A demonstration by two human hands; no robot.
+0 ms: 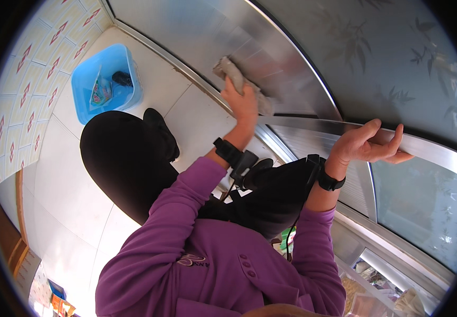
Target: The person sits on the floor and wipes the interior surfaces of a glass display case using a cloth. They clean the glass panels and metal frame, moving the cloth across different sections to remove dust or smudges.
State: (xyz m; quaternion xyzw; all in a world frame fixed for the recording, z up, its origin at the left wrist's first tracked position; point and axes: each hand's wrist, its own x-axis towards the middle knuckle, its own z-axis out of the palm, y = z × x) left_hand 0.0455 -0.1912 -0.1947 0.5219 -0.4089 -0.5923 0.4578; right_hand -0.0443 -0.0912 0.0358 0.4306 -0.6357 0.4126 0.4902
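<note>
My left hand (241,100) grips a folded grey-beige cloth (234,75) and presses it against the lower metal panel (196,43) of a sliding door. The cloth's far end is blurred. Farther right, my right hand (367,144) is at the upright metal edge of the door frame (430,146), its thumb and one finger against the metal and the other fingers spread. Above the metal panel, the frosted glass pane (395,59) carries a leaf pattern. Black straps are around both my wrists, and a small device sits on the left one.
A blue plastic tub (129,95) on the tiled floor (74,174) contains a printed packet (102,92) and a dark object (122,78). Patterned tiles cover the wall (26,91). My bent knees (117,158) are close to the door. A second frosted pane (418,206) stands at right.
</note>
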